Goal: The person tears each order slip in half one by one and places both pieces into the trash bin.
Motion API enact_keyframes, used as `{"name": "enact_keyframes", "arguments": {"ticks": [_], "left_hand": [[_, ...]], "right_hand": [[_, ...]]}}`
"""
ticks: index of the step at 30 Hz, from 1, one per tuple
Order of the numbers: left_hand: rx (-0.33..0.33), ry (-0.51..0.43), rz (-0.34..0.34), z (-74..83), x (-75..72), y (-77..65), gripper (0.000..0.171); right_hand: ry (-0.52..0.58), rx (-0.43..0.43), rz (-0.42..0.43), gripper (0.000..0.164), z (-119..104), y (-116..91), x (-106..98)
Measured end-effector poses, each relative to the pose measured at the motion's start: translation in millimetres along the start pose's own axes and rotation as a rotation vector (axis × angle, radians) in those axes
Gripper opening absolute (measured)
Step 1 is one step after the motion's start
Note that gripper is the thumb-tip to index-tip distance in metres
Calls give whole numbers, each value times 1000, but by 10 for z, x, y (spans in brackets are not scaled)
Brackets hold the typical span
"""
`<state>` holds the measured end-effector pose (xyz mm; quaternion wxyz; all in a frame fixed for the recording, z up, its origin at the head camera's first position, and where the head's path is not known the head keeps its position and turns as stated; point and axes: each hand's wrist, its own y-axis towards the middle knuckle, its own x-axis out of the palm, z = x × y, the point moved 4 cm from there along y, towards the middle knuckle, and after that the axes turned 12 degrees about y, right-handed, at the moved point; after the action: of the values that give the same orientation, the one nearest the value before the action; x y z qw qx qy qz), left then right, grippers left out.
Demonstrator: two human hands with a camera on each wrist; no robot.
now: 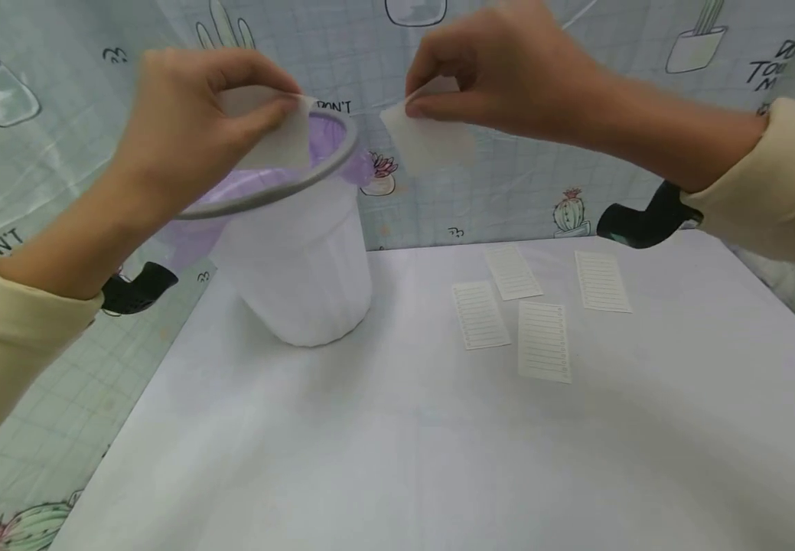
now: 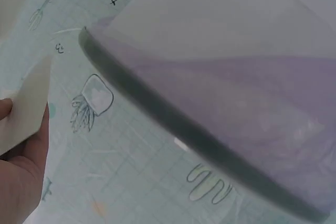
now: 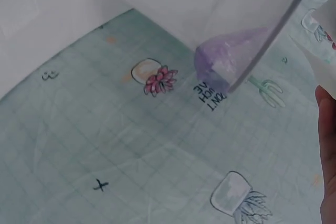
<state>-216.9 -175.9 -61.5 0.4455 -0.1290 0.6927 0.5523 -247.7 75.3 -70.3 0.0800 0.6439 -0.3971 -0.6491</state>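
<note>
My left hand (image 1: 180,126) pinches a piece of white paper (image 1: 285,141) between thumb and fingers, in front of the rim of a white bin (image 1: 301,260). To the right of the bin, my right hand (image 1: 507,73) pinches another piece of paper (image 1: 431,145) by its upper part. A gap separates the two pieces. Grey at its rim, the bin has a purple bag (image 1: 328,138) lining it and folded over the edge. The left wrist view shows the left hand's paper (image 2: 31,98) close beside the rim. Only part of the right hand (image 3: 328,150) appears in the right wrist view.
Several lined paper slips (image 1: 543,340) lie on the white table (image 1: 397,459), right of the bin. The bin stands at the table's back left. Behind it hangs a pale green sheet (image 1: 480,207) printed with cacti and lettering.
</note>
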Motion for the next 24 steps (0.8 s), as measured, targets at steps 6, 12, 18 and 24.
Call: {"name": "enact_keyframes", "arguments": {"ticks": [6, 12, 18, 24], "left_hand": [[-46, -9, -81, -97, -21, 78, 21], [-135, -106, -178, -240, -5, 141, 25], [-198, -207, -210, -412, -46, 264, 25], [-210, -171, -226, -514, -88, 347, 27]], "right_hand": [[-5, 137, -102, 30, 30, 201, 2], [-7, 167, -193, 34, 31, 400, 43], [110, 169, -209, 31, 343, 772, 108], [60, 230, -274, 39, 490, 1015, 107]]}}
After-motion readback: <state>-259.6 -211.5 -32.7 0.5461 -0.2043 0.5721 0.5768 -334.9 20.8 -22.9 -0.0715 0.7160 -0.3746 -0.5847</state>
